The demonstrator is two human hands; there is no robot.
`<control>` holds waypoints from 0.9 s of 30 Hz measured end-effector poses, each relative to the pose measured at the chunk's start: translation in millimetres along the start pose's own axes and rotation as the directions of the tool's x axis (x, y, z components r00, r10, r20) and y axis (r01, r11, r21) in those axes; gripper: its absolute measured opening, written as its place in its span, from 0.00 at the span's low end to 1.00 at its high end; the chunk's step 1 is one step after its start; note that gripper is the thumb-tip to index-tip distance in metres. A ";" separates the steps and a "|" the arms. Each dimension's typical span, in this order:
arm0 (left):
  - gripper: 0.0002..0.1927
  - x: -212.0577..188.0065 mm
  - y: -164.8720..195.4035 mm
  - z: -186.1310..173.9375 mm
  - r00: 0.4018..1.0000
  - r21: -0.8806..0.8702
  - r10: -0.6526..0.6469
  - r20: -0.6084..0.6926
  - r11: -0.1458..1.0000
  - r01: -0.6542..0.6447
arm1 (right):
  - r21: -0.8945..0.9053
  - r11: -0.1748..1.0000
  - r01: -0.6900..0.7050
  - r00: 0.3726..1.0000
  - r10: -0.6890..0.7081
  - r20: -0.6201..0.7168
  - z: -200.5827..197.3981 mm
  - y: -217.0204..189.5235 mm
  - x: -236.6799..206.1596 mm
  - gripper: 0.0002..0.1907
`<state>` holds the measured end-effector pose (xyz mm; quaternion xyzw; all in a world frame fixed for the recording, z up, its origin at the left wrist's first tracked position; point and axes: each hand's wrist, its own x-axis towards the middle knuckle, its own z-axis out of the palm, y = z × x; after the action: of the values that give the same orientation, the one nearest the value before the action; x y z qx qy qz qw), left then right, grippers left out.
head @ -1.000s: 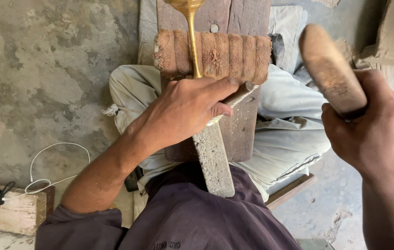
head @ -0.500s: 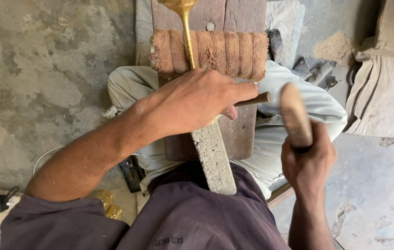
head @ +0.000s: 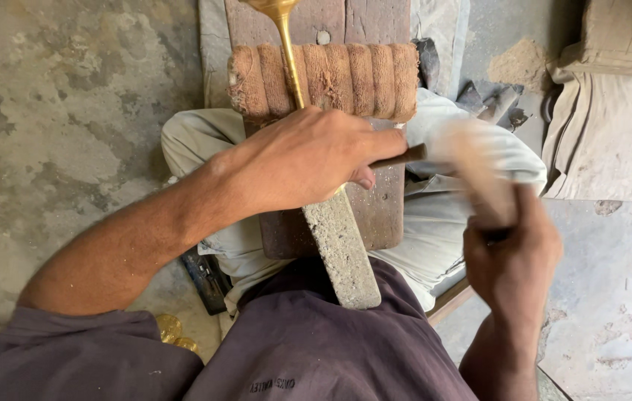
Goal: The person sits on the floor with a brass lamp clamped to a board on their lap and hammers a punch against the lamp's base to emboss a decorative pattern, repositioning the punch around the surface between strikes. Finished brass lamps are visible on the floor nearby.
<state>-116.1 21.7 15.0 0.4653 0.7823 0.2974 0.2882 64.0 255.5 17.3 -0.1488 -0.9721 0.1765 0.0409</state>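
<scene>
My left hand (head: 308, 160) is closed over a slim brass rod (head: 290, 56) and a dark metal chisel (head: 405, 156) whose tip sticks out to the right. The rod lies across a ribbed, rope-wound roll (head: 345, 78) on a wooden plank (head: 375, 215) between my knees. My right hand (head: 513, 256) grips a wooden mallet (head: 472, 167), blurred by motion, its head right beside the chisel's end. A rough grey stone bar (head: 342, 249) slants from under my left hand down to my lap.
Bare concrete floor (head: 70, 111) lies to the left. Grey cloth and a stone slab (head: 613, 148) sit at the right, with a small sand pile (head: 516, 63) and dark metal bits (head: 494, 104) behind. Brass pieces (head: 171, 330) show by my left elbow.
My right hand has swung the mallet from raised at the right, down and in, until its head is at the chisel's end. My left hand has held its grip in place.
</scene>
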 end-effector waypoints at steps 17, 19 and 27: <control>0.12 3.0 -11.1 -26.4 0.967 0.046 0.228 0.113 0.971 -0.235 | 0.481 0.766 -0.428 0.885 0.462 0.051 51.3 -8.4 -67.4 0.21; 0.12 2.2 -12.5 -27.7 0.966 0.013 0.230 0.118 0.972 -0.233 | 0.533 0.743 -0.405 0.888 0.458 0.036 50.5 -7.0 -65.4 0.23; 0.14 2.3 -6.0 -25.9 0.953 0.039 0.247 0.176 0.966 -0.258 | 0.664 0.732 -0.152 0.944 0.307 -0.122 51.9 -5.9 -58.6 0.19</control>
<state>-139.3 16.3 27.2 0.5936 0.6977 0.2670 0.2991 111.4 215.4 -30.7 -0.2638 -0.8143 0.4860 0.1762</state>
